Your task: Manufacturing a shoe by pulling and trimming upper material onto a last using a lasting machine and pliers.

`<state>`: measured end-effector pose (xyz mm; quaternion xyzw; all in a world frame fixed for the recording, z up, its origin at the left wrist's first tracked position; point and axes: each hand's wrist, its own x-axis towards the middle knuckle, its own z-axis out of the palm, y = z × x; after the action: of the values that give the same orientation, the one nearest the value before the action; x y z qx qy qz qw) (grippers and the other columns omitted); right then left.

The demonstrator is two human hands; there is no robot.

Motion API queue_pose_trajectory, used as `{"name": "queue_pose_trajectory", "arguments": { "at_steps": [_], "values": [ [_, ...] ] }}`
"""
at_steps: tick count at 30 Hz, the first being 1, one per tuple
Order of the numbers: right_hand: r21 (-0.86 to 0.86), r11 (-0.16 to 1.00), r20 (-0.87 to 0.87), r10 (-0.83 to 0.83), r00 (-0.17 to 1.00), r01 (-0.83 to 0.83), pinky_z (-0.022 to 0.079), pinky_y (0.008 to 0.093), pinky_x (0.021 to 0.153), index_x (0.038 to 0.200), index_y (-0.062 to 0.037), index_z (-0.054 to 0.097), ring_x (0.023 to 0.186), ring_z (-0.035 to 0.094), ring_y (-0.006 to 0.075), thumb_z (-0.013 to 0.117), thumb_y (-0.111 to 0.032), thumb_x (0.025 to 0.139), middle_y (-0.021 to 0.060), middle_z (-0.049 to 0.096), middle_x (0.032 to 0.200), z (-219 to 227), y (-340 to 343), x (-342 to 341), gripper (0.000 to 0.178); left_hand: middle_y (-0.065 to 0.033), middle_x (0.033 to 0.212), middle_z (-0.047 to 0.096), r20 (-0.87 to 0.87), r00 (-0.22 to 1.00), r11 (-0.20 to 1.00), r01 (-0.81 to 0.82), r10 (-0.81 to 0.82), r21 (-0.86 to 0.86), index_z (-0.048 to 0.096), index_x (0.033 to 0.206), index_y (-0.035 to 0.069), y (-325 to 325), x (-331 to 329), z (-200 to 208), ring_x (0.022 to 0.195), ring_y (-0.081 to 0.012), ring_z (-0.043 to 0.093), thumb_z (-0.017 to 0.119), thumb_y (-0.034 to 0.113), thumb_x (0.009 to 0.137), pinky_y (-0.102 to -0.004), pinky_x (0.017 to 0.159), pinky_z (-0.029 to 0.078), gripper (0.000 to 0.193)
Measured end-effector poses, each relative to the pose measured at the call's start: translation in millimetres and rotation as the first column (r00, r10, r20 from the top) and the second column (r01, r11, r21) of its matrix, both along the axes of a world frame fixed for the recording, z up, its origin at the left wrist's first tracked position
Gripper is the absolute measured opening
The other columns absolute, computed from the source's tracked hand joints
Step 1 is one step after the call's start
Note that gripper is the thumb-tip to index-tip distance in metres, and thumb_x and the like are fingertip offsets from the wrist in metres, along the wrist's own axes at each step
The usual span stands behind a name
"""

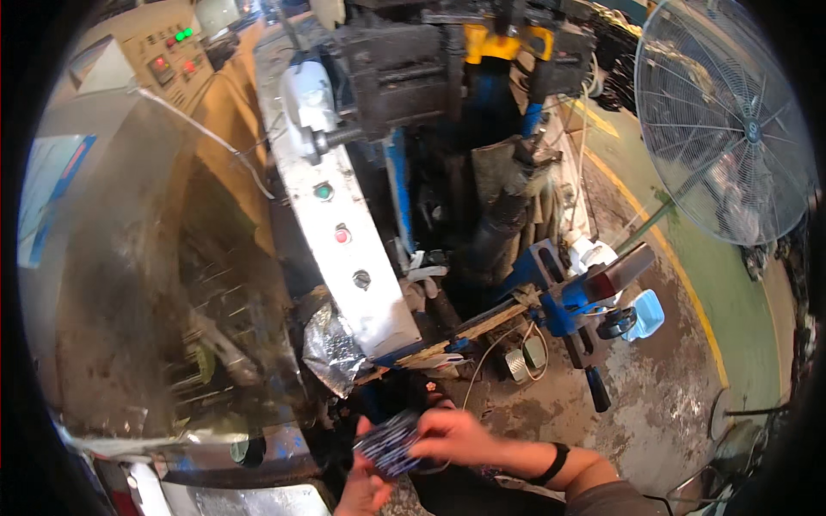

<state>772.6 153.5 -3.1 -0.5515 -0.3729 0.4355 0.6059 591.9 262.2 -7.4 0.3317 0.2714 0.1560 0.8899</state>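
My left grip [368,483]: narrow, thumb and fingers closed on the left side of a dark, pale-flecked piece [385,445]; blur hides its kind. My right grip [456,437]: narrow too, fingers bent, pinching the piece's right side. Piece held up between both, just nearer me than the near edge of the white control panel [344,228]. Crumpled foil [334,348] beside that panel's near left corner.

Blurred dark striped item [385,445], partly hidden by the right hand [453,438].
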Motion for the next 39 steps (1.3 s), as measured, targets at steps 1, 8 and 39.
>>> {"name": "queue_pose_trajectory", "arguments": {
  "at_steps": [1,8,39],
  "values": [
    [0.057,0.994,-0.052,0.095,0.994,-0.092,0.047,0.0217,0.065,0.096,-0.0023,0.065,0.076,0.055,0.0040,0.075,-0.016,0.086,-0.0005,0.062,0.085,-4.8,5.7,-6.3,0.020,-0.0132,0.142,0.042,0.040,0.986,0.987,0.162,-0.162,0.022,0.025,0.150,0.020,-2.5,-10.7,-10.6,0.129,-0.0303,0.046,0.082,0.059,0.066,-0.0469,0.105,0.043,0.109],
    [0.112,0.849,0.497,-0.497,0.711,0.516,0.051,0.0378,0.072,0.110,-0.0035,0.065,0.083,0.065,0.0246,0.066,-0.018,0.089,0.0138,0.066,0.092,-75.6,113.8,137.4,0.025,-0.0178,0.119,0.060,0.079,0.996,0.992,-0.020,0.030,-0.127,0.038,0.140,0.006,11.2,-16.6,-27.8,0.108,-0.0328,0.064,0.071,0.061,0.074,-0.0569,0.094,0.052,0.091],
    [-0.054,0.979,-0.591,0.128,0.796,-0.198,0.045,0.0243,0.084,0.114,0.0017,0.061,0.093,0.053,0.0055,0.056,-0.017,0.099,-0.0015,0.062,0.101,-30.9,3.0,6.6,0.024,-0.0104,0.125,0.060,-0.266,0.877,0.888,0.443,-0.400,0.123,0.044,0.135,-0.001,9.4,-12.3,-8.9,0.113,-0.0218,0.061,0.076,0.064,0.062,-0.0360,0.098,0.050,0.103]
  ]
}}
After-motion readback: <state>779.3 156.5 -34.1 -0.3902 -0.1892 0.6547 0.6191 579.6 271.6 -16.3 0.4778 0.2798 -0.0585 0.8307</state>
